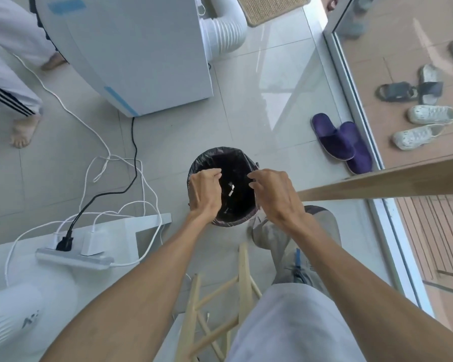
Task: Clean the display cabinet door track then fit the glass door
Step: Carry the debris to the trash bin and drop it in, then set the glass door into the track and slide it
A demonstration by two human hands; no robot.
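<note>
Head view shows your left hand (204,193) and right hand (273,192) loosely curled and empty over the bin (194,165), scraps (231,190) directly below between them, while no cabinet track or glass door can be identified.

Bin liner (221,163): black. Slippers (340,142), 2 o'clock: purple. Sneakers (426,124), 3 o'clock: white. Trousers (8,82), 10 o'clock: pale grey, dark side stripes. Floor tiles (259,87): glossy off-white.

I am seeing bare forearms with no sleeves, the left hand (204,190) and right hand (273,195) ungloved, wearing pale grey shorts (293,325).
</note>
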